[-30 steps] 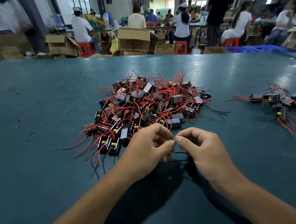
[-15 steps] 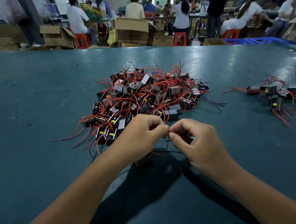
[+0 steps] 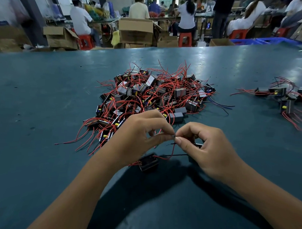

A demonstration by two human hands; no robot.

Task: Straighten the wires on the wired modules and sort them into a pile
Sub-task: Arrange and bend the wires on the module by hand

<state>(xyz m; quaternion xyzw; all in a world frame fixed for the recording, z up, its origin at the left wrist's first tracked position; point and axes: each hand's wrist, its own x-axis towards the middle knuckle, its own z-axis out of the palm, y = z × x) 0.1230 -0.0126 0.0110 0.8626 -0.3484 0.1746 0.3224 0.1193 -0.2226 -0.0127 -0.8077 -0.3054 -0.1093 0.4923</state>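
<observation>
The step in hand looks like straightening the leads of one small black box-shaped module (image 3: 148, 161), which hangs or rests just under the left wrist, close above the dark teal table top (image 3: 42, 100). The left hand (image 3: 138, 136) and the right hand (image 3: 209, 149) meet fingertip to fingertip, each pinching the same thin red wire (image 3: 172, 151), which loops down from the pinch to the module. A second black piece shows under the right fingers, but what it is I cannot tell.

Next, by my reading, the hands need to draw apart along the wire so it runs straight, then carry the module over to the small group of black modules with red leads (image 3: 284, 98) far to the right, probably the sorted pile.

Just beyond the hands lies the big tangled heap of black modules and red wires (image 3: 153, 95), its nearest leads reaching almost under the left hand; these could snag the wire being pulled. Behind the table stand open cardboard boxes (image 3: 136, 31) and seated workers on red stools (image 3: 184, 39)
</observation>
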